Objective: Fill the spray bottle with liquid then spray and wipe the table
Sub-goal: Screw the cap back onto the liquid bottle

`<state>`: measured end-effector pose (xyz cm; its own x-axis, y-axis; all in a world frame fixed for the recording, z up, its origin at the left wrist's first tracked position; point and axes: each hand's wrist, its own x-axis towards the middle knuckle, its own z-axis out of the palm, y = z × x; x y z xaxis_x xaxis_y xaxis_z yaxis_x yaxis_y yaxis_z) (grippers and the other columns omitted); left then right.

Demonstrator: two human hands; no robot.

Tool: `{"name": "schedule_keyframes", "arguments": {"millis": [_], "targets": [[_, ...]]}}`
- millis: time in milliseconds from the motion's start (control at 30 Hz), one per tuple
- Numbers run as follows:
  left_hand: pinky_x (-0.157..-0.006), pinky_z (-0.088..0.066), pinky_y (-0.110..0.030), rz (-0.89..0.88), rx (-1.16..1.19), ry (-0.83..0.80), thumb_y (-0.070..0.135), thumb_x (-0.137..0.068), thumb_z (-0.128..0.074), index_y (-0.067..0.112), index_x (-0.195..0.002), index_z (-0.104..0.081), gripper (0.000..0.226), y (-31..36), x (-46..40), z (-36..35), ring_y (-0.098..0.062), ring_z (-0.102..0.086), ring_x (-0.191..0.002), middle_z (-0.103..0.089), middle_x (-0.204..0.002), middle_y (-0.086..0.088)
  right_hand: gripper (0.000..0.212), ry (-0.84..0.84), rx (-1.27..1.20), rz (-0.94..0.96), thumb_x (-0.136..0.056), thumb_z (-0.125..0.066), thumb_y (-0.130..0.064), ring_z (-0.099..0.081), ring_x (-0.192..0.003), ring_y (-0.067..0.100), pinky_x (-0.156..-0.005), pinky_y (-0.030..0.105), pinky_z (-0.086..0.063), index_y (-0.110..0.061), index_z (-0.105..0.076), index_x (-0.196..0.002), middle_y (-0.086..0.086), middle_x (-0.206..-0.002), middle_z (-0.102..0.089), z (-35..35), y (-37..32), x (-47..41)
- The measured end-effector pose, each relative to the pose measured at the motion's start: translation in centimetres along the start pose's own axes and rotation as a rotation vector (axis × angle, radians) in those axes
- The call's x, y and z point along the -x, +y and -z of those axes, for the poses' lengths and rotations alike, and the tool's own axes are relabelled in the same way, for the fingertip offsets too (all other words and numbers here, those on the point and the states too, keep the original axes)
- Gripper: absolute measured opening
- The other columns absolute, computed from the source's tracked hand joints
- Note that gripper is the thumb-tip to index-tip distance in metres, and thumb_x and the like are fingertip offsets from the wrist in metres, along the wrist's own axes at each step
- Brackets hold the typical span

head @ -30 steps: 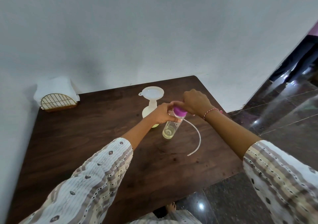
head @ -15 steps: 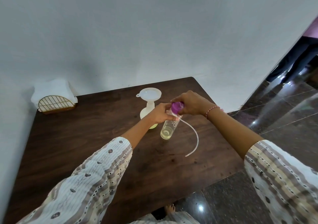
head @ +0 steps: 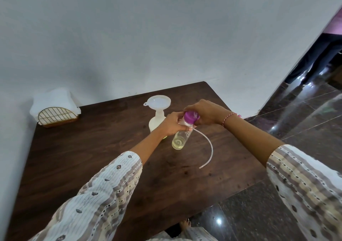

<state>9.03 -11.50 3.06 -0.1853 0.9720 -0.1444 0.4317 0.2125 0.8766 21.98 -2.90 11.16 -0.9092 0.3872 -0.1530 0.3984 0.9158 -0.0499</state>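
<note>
left hand [head: 173, 123]: fingers curled round clear spray bottle [head: 182, 136], standing on the table [head: 74, 157] | right hand [head: 206, 112]: gripping purple cap [head: 191, 115] atop it | tube [head: 207, 148]: curving out rightward

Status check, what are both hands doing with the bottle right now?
Left hand grips clear bottle. Right hand on purple cap. Loose tube hangs beside bottle. Funnel stands behind, clear of hands.
</note>
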Motion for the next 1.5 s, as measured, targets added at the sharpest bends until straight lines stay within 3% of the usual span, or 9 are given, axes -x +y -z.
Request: {"name": "schedule_keyframes", "arguments": {"millis": [267, 467, 600, 700, 833, 1033, 1233, 1400, 1500], "targets": [[-0.098, -0.048, -0.038, 0.012, -0.024, 0.051, 0.025, -0.074, -0.077, 0.014, -0.123, -0.058, 0.053, 0.0, -0.7, -0.6, -0.021, -0.063, -0.105, -0.067, -0.116, -0.006, 0.057, 0.053, -0.14, -0.082, -0.071, -0.075, -0.017, -0.058, -0.106, 0.025, -0.088, 0.036, -0.05, -0.02, -0.056, -0.125, 0.006, -0.116, -0.065, -0.9, 1.0, -0.7], [-0.086, -0.047, -0.028, 0.071, 0.125, 0.17, 0.024, -0.07, -0.08, 0.014, -0.122, -0.06, 0.056, 0.7, -1.4, -0.4, -0.016, -0.062, -0.1, -0.067, -0.114, -0.002, 0.078, 0.056, -0.656, -0.171, -0.074, -0.075, -0.013, -0.06, -0.107, 0.024, -0.097, 0.03, -0.045, -0.016, -0.034, -0.141, 0.011, -0.122, -0.06, -1.8, 2.9, -0.4], [-0.084, -0.05, -0.028, 0.084, 0.23, 0.294, 0.025, -0.07, -0.08, 0.014, -0.117, -0.063, 0.051, 2.3, -2.3, -0.5, -0.015, -0.064, -0.094, -0.069, -0.108, -0.003, 0.069, -0.019, -0.683, -0.218, -0.072, -0.076, -0.019, -0.063, -0.098, 0.024, -0.089, 0.034, -0.05, -0.014, -0.043, -0.133, 0.006, -0.104, -0.065, -2.7, 4.3, -0.7], [-0.083, -0.053, -0.031, 0.076, 0.173, 0.421, 0.032, -0.068, -0.081, 0.016, -0.109, -0.068, 0.046, 4.0, -3.8, -1.2, -0.015, -0.066, -0.088, -0.072, -0.101, -0.003, 0.065, 0.135, -0.697, -0.284, -0.071, -0.077, -0.027, -0.064, -0.094, 0.021, -0.081, 0.027, -0.047, -0.014, -0.048, -0.128, 0.001, -0.097, -0.064, -2.9, 4.6, -1.5], [-0.081, -0.055, -0.031, 0.033, 0.198, 0.519, 0.034, -0.069, -0.08, 0.014, -0.102, -0.069, 0.04, 5.7, -6.0, -1.7, -0.016, -0.068, -0.084, -0.074, -0.094, -0.006, 0.065, 0.334, -0.66, -0.372, -0.069, -0.077, -0.029, -0.065, -0.097, 0.029, -0.087, 0.039, -0.052, -0.011, -0.048, -0.125, 0.01, -0.106, -0.069, -2.8, 5.9, -3.3], [-0.093, -0.049, -0.034, 0.062, 0.374, 0.477, 0.021, -0.076, -0.074, 0.01, -0.125, -0.053, 0.055, 6.7, -10.9, -1.6, -0.023, -0.06, -0.105, -0.059, -0.113, -0.012, 0.052, 0.461, -0.79, -0.388, -0.074, -0.074, -0.017, -0.062, -0.102, 0.026, -0.083, 0.028, -0.047, -0.009, -0.052, -0.12, 0.009, -0.112, -0.066, -1.6, 9.9, -6.9], [-0.103, -0.042, -0.031, 0.217, 0.723, 0.544, 0.003, -0.096, -0.04, 0.011, -0.134, -0.048, 0.039, 6.1, -15.9, -0.8, -0.022, -0.052, -0.122, -0.053, -0.135, -0.008, 0.052, 0.44, -0.958, -0.344, -0.072, -0.074, -0.012, -0.058, -0.097, 0.014, -0.084, 0.025, -0.045, -0.011, -0.054, -0.119, 0.003, -0.114, -0.065, -1.0, 13.3, -12.3], [-0.084, -0.044, -0.017, 0.305, 0.705, 0.601, 0.003, -0.099, -0.034, 0.01, -0.134, -0.049, 0.039, 4.6, -20.1, 1.3, -0.018, -0.054, -0.116, -0.053, -0.136, -0.009, 0.059, 0.35, -1.008, -0.303, -0.07, -0.076, -0.008, -0.059, -0.107, 0.024, -0.089, 0.031, -0.047, -0.008, -0.052, -0.124, 0.009, -0.119, -0.063, -2.0, 16.3, -17.5], [-0.087, -0.044, -0.02, 0.34, 0.654, 0.63, 0.002, -0.099, -0.032, 0.01, -0.135, -0.049, 0.04, 3.4, -22.6, 2.2, -0.019, -0.054, -0.117, -0.05, -0.138, -0.008, 0.058, 0.355, -1.024, -0.32, -0.069, -0.076, -0.01, -0.06, -0.104, 0.025, -0.086, 0.028, -0.047, -0.009, -0.053, -0.122, 0.01, -0.117, -0.064, -3.0, 17.5, -20.6]]}}
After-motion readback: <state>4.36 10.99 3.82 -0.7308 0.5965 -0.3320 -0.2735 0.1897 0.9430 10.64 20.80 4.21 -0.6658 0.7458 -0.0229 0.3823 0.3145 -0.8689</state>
